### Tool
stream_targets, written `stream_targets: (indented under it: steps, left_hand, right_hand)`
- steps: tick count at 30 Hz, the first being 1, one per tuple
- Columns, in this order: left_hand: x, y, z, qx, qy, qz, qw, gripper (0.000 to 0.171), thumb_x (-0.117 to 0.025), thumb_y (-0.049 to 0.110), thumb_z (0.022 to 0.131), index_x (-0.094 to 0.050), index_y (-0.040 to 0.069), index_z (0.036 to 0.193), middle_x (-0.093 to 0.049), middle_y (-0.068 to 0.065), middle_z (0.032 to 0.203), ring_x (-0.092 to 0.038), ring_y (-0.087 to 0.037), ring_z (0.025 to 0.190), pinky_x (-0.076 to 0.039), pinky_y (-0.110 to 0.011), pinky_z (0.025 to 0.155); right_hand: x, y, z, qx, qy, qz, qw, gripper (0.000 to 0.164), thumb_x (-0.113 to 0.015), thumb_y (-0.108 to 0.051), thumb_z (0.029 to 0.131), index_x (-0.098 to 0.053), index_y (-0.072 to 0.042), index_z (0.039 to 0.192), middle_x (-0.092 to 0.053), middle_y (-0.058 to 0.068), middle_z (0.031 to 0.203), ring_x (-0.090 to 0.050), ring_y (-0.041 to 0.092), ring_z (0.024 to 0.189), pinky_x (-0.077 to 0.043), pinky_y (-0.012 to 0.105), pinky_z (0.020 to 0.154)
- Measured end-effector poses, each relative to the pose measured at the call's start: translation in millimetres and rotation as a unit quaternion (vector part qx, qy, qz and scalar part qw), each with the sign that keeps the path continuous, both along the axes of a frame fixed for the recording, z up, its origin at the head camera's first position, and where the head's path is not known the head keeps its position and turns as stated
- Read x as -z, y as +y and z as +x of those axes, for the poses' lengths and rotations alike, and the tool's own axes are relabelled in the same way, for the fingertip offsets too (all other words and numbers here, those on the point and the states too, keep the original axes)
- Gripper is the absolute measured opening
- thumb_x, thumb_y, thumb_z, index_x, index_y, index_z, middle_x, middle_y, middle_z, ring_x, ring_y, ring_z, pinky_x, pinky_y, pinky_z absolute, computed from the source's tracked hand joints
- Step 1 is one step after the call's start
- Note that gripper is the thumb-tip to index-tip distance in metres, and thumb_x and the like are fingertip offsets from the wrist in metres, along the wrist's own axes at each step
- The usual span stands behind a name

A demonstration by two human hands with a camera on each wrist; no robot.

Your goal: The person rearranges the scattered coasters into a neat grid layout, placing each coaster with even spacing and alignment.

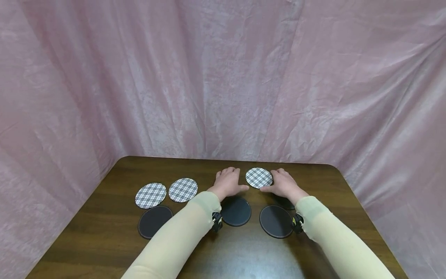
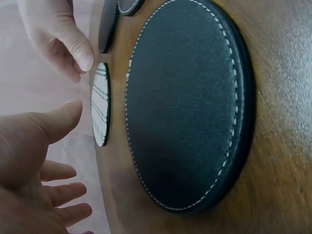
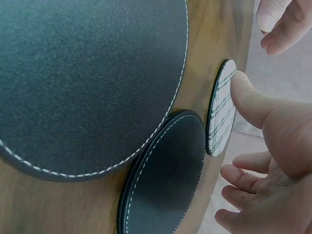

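A round white coaster with dark plaid lines (image 1: 258,178) lies near the table's far edge, between my two hands. To its left, my left hand (image 1: 227,183) hovers with fingers loosely extended and thumb pointing toward it, holding nothing. My right hand (image 1: 283,185) is at the coaster's right edge, its fingers spread; in the right wrist view the thumb (image 3: 246,95) overlaps the plaid face (image 3: 222,114). Below my left hand is a black stitched coaster (image 2: 185,107). Under my right hand sits another black coaster (image 3: 168,170), partly covered, beside a nearer black one (image 1: 276,221).
Two more plaid coasters (image 1: 151,195) lie side by side at the left of the wooden table (image 1: 104,232). A black coaster (image 1: 154,221) lies just in front of them, partly behind my left sleeve. Pink curtains (image 1: 223,85) hang behind the table's far edge.
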State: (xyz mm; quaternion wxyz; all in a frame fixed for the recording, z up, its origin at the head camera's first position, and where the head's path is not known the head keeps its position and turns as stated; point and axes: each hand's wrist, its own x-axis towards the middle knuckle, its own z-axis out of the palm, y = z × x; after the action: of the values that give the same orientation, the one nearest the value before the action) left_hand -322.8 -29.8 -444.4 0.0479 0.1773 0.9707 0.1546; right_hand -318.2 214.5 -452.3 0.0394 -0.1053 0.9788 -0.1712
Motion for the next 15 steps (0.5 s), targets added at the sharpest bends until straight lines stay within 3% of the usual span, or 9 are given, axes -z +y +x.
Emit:
stream_targets:
  steps: [6,15]
  left_hand:
    - [4.0,6,-1.5,0.001,-0.002,-0.018,0.9998,0.087,-0.077,0.057,0.102,-0.049,0.005,0.165,-0.051,-0.017,0.165,-0.045,-0.040,0.153,-0.032,-0.060,0.126]
    - [5.4,15,-4.0,-0.004,-0.011,-0.021,0.9997,0.086,-0.078,0.056,0.101,-0.050,0.004,0.164,-0.052,-0.017,0.163,-0.047,-0.039,0.150,-0.034,-0.058,0.126]
  right_hand:
    - [1.6,-2,-3.4,0.008,-0.010,0.008,1.000,0.089,-0.088,-0.048,0.093,-0.056,0.016,0.147,-0.057,0.032,0.135,-0.058,0.050,0.125,-0.050,0.062,0.106]
    - [-2.6,-7,-4.8,0.009,-0.026,0.015,1.000,0.088,-0.091,-0.047,0.090,-0.060,0.016,0.143,-0.058,0.029,0.131,-0.057,0.047,0.122,-0.051,0.059,0.105]
